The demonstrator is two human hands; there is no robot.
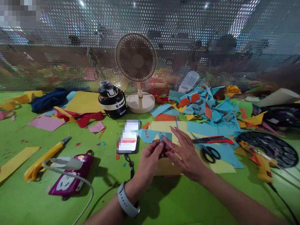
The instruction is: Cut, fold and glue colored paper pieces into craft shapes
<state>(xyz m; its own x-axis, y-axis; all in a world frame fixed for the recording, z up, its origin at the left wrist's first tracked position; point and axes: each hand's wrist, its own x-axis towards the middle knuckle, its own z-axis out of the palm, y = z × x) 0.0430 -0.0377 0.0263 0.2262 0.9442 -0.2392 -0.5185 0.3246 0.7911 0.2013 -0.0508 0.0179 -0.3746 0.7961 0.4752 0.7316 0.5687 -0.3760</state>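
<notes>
My left hand point(151, 157), with a pale watch on its wrist, pinches a light blue paper piece point(152, 135) that carries small orange marks. Beside it my right hand point(184, 153) has its fingers spread, the fingertips close to the same piece. Whether they touch it I cannot make out. Beneath and behind the hands lie pale yellow sheets point(221, 166). Right of my right hand are black-handled scissors point(211, 154) and a red and black cutter point(217, 139). A lit phone point(128, 137) lies left of the blue piece.
A fan point(136, 57), a black bottle point(112, 101) and a heap of blue paper cutouts point(211, 107) stand at the back. On the right are a yellow glue gun point(264, 165) and a black tray point(276, 148). A purple device point(73, 178) and yellow pliers-like tool point(44, 159) lie left.
</notes>
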